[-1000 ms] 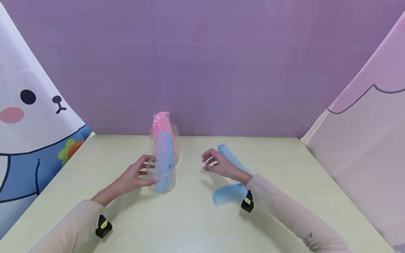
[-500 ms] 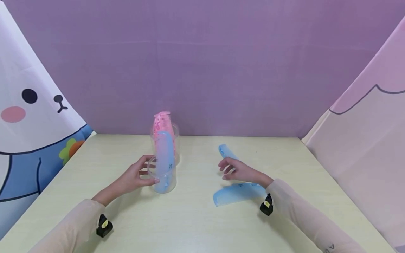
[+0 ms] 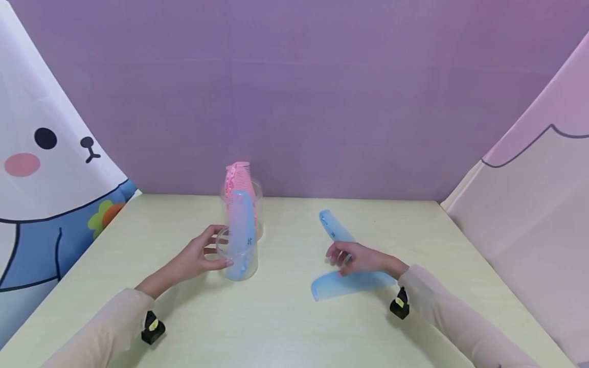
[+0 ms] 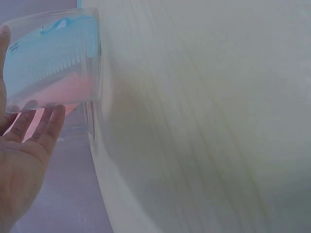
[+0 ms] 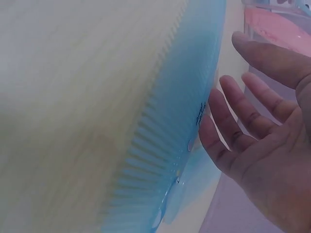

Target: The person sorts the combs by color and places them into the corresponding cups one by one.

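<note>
My left hand (image 3: 195,258) grips the side of a clear plastic cup (image 3: 252,263), thumb on the near side and fingers behind it. A blue comb (image 3: 244,220) stands upright in that cup, rising well over its rim. In the left wrist view, the comb's blue back (image 4: 48,41) shows through the cup wall. My right hand (image 3: 361,258) hovers over a blue comb (image 3: 329,287) lying on the table. Its fingers are loosely bent, thumb apart, with nothing between them. In the right wrist view, the fingertips come close to the back of this comb (image 5: 182,87).
Behind the held cup stands a second clear cup (image 3: 259,202) with pink comb material (image 3: 239,176) sticking up from it. Another blue comb (image 3: 333,225) lies slanted on the pale table (image 3: 257,327), beyond my right hand. A purple cloth (image 3: 331,102) hangs along the table's back edge.
My right hand has moved right and toward me, from between the cups and the combs to over the nearer lying comb. My left hand keeps its hold on the cup.
</note>
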The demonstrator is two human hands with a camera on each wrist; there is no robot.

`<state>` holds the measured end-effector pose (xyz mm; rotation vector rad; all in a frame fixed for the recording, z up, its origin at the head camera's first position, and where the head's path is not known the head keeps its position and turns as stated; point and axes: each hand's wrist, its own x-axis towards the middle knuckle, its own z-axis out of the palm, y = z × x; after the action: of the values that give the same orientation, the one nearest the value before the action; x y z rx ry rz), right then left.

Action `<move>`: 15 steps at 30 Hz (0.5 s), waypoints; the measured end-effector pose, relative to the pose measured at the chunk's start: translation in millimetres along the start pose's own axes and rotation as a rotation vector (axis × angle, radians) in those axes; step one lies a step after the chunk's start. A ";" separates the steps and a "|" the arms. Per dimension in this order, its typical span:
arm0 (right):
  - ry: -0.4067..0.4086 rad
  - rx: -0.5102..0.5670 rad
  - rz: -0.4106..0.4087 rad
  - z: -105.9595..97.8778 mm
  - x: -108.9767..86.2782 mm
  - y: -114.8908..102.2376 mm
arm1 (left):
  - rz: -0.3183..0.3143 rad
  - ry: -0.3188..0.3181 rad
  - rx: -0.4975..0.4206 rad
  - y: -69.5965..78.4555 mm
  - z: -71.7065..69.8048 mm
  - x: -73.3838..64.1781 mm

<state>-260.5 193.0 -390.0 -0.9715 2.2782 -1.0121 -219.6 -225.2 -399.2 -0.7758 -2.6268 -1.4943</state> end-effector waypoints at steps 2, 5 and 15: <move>-0.013 -0.003 0.004 0.7 -1.4 -0.3 | -0.001 0.002 0.001 0.3 0.0 0.0; -0.036 -0.025 0.027 1.6 -3.4 -1.6 | 0.002 0.003 0.002 0.3 0.1 -0.1; -0.084 -0.210 0.068 5.9 -5.3 -9.1 | 0.010 0.003 -0.001 -0.9 0.1 0.0</move>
<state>-249.6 190.0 -386.0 -0.9925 2.3644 -0.7007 -220.0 -225.5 -400.0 -0.7841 -2.6162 -1.4937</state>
